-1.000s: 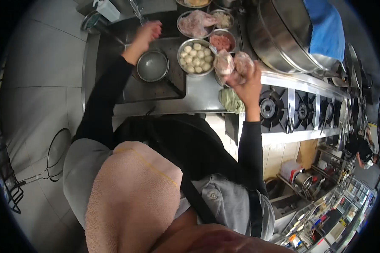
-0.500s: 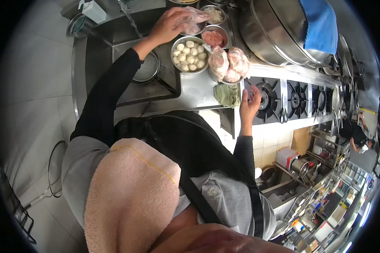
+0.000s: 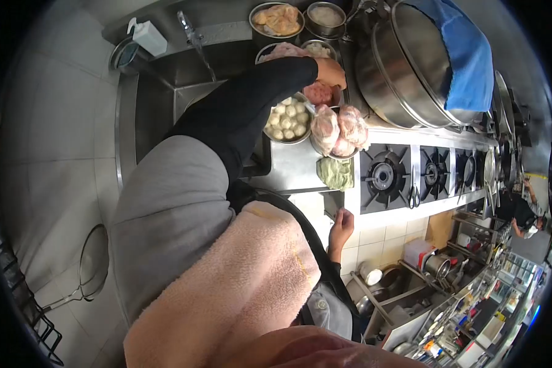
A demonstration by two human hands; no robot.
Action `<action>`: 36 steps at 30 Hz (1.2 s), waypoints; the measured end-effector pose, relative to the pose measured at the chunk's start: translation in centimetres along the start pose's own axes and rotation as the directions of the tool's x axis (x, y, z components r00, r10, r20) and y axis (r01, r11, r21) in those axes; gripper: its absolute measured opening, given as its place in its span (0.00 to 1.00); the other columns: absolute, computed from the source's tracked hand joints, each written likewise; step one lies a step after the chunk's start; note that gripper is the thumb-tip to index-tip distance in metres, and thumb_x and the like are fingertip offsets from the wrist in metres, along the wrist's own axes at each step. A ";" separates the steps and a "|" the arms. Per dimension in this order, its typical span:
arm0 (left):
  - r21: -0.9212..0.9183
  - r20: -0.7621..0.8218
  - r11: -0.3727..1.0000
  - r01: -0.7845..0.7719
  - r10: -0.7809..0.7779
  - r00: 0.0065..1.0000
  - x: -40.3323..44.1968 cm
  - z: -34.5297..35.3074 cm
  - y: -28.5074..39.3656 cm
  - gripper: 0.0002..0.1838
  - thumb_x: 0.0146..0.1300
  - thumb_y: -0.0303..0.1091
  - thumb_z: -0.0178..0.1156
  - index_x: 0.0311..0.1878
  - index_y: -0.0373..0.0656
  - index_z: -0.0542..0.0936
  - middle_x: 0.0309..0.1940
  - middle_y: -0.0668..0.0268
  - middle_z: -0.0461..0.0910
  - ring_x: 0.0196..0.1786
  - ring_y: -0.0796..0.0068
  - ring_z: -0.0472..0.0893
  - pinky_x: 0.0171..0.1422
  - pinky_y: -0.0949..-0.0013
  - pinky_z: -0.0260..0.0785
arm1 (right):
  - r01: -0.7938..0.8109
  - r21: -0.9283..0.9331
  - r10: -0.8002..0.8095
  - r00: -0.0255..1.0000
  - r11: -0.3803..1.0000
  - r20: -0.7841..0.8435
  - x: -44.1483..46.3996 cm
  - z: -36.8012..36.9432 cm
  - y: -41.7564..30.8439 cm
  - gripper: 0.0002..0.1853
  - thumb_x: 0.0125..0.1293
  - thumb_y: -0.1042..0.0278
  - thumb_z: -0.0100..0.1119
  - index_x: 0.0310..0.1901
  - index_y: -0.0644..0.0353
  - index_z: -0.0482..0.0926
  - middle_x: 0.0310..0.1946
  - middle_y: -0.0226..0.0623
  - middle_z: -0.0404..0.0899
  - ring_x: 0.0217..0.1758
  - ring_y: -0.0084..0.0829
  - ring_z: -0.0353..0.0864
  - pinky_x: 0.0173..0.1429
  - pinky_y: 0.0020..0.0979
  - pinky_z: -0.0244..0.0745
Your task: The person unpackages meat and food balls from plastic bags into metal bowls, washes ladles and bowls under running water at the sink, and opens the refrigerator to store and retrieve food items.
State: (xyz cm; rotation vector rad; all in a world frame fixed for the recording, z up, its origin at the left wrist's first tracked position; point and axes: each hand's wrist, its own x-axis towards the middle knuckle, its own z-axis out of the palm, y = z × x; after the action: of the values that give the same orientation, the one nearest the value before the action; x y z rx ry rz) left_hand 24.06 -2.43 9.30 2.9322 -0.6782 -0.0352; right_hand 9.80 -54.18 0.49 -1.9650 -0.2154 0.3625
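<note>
My left hand is bent over the far rim of a metal bowl of pink minced meat, its fingertips partly hidden. My forearm passes over a bowl of pinkish meat and hides part of it. Closer to me is a bowl of white balls, beside bagged pale pink meat heaped on another bowl. A crumpled green cloth lies at the counter's front edge. Below that edge, my right hand hangs with curled fingers, and nothing shows in it.
Water runs from a tap into the sink, partly covered by my arm. A large steamer pot with a blue cloth stands behind the burners. Yellowish meat fills a back bowl. Another person is far right.
My left hand has moved off the bagged pinkish meat, rightward to the minced meat bowl. My right hand has dropped from beside the burner to below the counter edge, fingers now curled. The view has shifted.
</note>
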 end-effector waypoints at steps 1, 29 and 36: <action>-0.072 0.049 0.997 -0.017 0.021 0.999 0.8 -0.2 0.2 0.13 0.53 0.30 0.59 0.42 0.46 0.84 0.38 0.55 0.85 0.43 0.52 0.84 0.46 0.53 0.75 | -0.028 0.004 0.028 0.999 1.000 -0.016 -0.8 -0.3 0.4 0.10 0.74 0.68 0.57 0.47 0.68 0.77 0.39 0.35 0.80 0.39 0.23 0.78 0.46 0.26 0.76; -0.272 -0.552 0.544 0.794 -0.764 0.335 -23.9 -6.8 -17.7 0.12 0.56 0.38 0.61 0.39 0.43 0.85 0.39 0.48 0.84 0.45 0.46 0.83 0.50 0.49 0.74 | -0.151 -0.036 0.155 0.976 0.988 0.150 1.7 -2.1 4.2 0.06 0.73 0.70 0.57 0.44 0.65 0.77 0.32 0.31 0.78 0.34 0.22 0.77 0.40 0.25 0.74; -0.314 -0.553 0.591 0.743 -0.750 0.363 -24.3 -5.9 -19.2 0.13 0.55 0.42 0.63 0.37 0.44 0.86 0.37 0.50 0.85 0.42 0.49 0.84 0.48 0.53 0.75 | -0.248 0.004 0.242 0.948 0.969 0.205 0.2 -1.6 4.6 0.09 0.74 0.67 0.57 0.45 0.65 0.77 0.33 0.32 0.78 0.35 0.23 0.78 0.42 0.27 0.77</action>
State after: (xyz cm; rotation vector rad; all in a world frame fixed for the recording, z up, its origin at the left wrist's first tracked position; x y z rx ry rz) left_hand 10.83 26.02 12.38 2.6369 0.8032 0.8358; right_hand 10.46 -57.36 -3.16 -1.9293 -0.0941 0.7266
